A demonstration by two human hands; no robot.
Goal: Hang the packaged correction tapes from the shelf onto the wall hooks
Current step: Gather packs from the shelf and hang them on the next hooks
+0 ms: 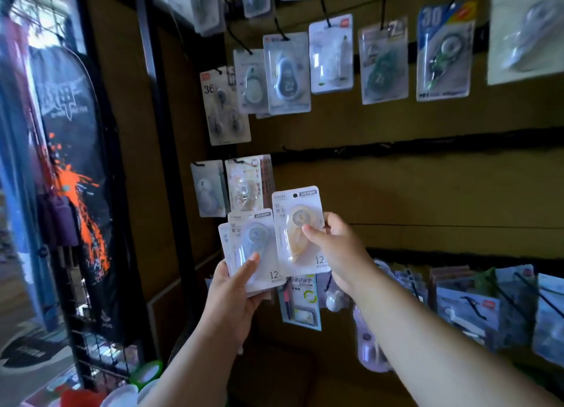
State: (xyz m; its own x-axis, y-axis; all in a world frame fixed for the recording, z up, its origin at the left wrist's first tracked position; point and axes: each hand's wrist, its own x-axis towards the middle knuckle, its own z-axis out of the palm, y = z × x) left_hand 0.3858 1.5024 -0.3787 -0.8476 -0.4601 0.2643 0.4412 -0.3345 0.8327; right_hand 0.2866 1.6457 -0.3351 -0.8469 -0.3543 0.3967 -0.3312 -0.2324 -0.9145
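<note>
My right hand point(337, 251) pinches one packaged correction tape with a beige dispenser point(297, 223), held upright with its hang hole at the top. My left hand point(235, 293) grips a small stack of packaged correction tapes point(250, 248), the front one holding a pale blue dispenser. Both packs are in front of the brown wall, just below two hung packs point(210, 190) on black hooks. The black rail point(396, 147) to the right of those runs bare of packs.
Rows of other packaged tapes point(287, 73) hang from hooks higher up. More stationery packs point(467, 312) hang low right. A black metal shelf post point(171, 162) and a dark banner point(76, 162) stand at left. Coloured tubs point(146, 373) sit near the floor.
</note>
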